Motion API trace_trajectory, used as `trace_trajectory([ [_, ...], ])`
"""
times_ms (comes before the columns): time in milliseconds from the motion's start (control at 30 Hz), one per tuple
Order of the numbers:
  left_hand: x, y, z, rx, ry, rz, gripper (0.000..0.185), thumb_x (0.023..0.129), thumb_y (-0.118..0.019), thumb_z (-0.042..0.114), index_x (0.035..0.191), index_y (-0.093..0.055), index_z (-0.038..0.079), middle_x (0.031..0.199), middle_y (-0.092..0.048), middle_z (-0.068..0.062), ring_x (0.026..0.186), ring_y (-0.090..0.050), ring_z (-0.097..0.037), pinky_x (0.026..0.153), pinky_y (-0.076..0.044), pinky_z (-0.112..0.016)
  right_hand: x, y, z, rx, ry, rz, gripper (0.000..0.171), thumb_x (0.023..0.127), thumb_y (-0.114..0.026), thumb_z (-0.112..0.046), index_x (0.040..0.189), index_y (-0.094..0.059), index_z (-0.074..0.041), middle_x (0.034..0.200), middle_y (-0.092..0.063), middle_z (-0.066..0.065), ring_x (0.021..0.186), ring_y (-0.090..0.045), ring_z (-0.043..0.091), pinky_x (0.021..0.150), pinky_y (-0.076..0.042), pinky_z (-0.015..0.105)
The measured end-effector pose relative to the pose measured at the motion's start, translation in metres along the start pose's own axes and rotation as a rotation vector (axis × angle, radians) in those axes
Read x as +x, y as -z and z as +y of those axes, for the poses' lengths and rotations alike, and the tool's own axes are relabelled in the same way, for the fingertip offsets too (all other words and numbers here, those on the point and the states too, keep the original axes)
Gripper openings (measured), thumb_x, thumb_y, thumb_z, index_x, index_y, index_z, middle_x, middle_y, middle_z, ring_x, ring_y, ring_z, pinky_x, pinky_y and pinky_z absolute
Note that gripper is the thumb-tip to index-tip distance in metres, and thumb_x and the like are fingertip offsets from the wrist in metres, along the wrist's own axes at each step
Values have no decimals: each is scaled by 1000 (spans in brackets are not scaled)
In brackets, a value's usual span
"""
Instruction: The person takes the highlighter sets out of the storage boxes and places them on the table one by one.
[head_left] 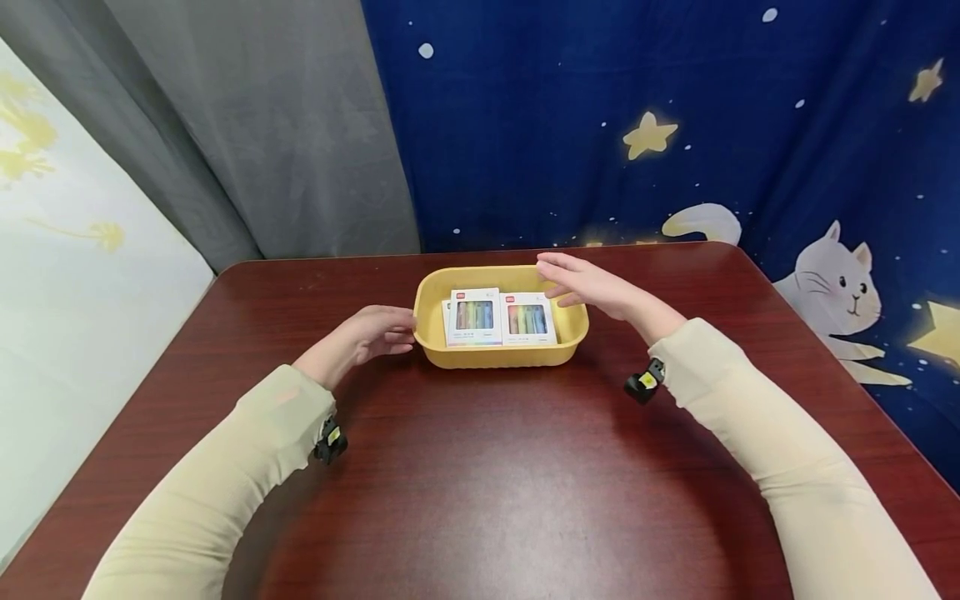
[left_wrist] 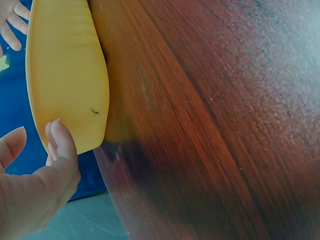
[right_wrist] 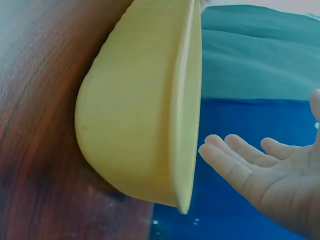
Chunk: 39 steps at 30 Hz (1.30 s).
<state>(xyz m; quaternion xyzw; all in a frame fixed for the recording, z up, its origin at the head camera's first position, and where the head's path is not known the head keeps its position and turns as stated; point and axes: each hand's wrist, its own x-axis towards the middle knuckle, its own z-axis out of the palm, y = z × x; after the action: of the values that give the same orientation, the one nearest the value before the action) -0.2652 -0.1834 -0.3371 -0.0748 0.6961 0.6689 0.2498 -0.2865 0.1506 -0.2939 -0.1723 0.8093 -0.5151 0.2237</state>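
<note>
A yellow plastic basket (head_left: 495, 358) with rounded corners stands near the table's far edge. Inside lie two white boxes, a left box (head_left: 475, 317) and a right box (head_left: 527, 319), each showing a row of coloured sticks on its front. The edge of another white box peeks out behind the left one. At the basket's left end, my left hand (head_left: 378, 332) has its fingertips right at the wall, fingers loosely extended. My right hand (head_left: 588, 287) hovers by the right end, its spread fingers reaching over the rim. In the right wrist view, its fingertips (right_wrist: 215, 145) are apart from the basket.
The dark red wooden table (head_left: 510, 483) extends toward me. Behind its far edge hang a grey curtain (head_left: 277, 125) and a blue curtain (head_left: 540, 125) with stars and a white cat. A white panel (head_left: 67, 292) borders the left side.
</note>
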Motion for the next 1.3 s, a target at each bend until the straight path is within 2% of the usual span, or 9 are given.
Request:
trace_trajectory([
  [167, -6, -9, 6, 33, 22, 51, 55, 89, -52, 1, 139, -30, -3, 100, -54, -8, 71, -60, -7, 77, -53, -25, 14, -6, 4, 31, -34, -20, 62, 97, -37, -41, 145, -17, -8, 144, -28, 22, 125, -38, 41, 102, -34, 50],
  [333, -4, -10, 6, -5, 29, 79, 59, 88, -51, -2, 143, -29, 6, 118, -48, -13, 65, -59, -6, 69, -53, -22, 24, -17, 3, 71, -59, -27, 61, 97, -37, -41, 144, -20, -7, 142, -31, 24, 122, -42, 39, 100, -37, 49],
  [467, 0, -8, 3, -49, 26, 87, 63, 87, -51, -5, 144, -29, 11, 135, -39, -16, 63, -58, -6, 71, -52, -23, 32, -27, 0, 95, -79, -51, 62, 97, -37, -41, 145, -18, -7, 139, -35, 23, 120, -45, 38, 98, -39, 47],
  [567, 2, -7, 2, -55, 22, 97, 63, 87, -51, -5, 144, -30, 14, 140, -37, -15, 64, -57, -7, 73, -52, -23, 36, -33, -1, 102, -99, -63, 62, 97, -36, -42, 146, -18, -8, 138, -37, 23, 118, -47, 37, 97, -41, 46],
  [700, 2, -8, 2, -61, 14, 114, 63, 86, -53, -6, 142, -34, 18, 136, -42, -14, 64, -57, -8, 72, -51, -23, 42, -40, -2, 113, -140, -73, 63, 97, -35, -44, 146, -17, -9, 139, -35, 23, 119, -47, 36, 95, -42, 45],
  [833, 2, -9, 1, -32, 1, 116, 62, 86, -53, -4, 141, -37, 19, 123, -48, -9, 64, -55, -8, 71, -51, -23, 46, -44, 0, 154, -196, -78, 65, 96, -35, -46, 146, -15, -9, 140, -34, 23, 120, -45, 35, 94, -44, 43],
  [933, 4, -5, -3, 51, -47, 72, 60, 87, -52, -2, 142, -35, 15, 118, -47, -9, 67, -55, -7, 74, -50, -24, 49, -48, 0, 172, -228, -79, 68, 95, -35, -49, 146, -14, -9, 140, -34, 23, 121, -44, 34, 94, -44, 43],
  [1100, 7, 5, -8, 215, -158, -35, 62, 88, -55, 4, 144, -29, 10, 122, -43, -19, 84, -54, -13, 84, -48, -31, 50, -52, -2, 170, -240, -94, 71, 94, -35, -52, 147, -11, -10, 143, -30, 23, 126, -39, 34, 97, -41, 43],
  [1300, 11, 10, -11, 274, -203, -64, 67, 87, -59, 5, 144, -26, 11, 112, -48, -15, 87, -54, -16, 77, -49, -27, 52, -57, -7, 184, -269, -53, 70, 94, -37, -50, 147, -13, -12, 144, -28, 21, 121, -40, 28, 98, -40, 42],
])
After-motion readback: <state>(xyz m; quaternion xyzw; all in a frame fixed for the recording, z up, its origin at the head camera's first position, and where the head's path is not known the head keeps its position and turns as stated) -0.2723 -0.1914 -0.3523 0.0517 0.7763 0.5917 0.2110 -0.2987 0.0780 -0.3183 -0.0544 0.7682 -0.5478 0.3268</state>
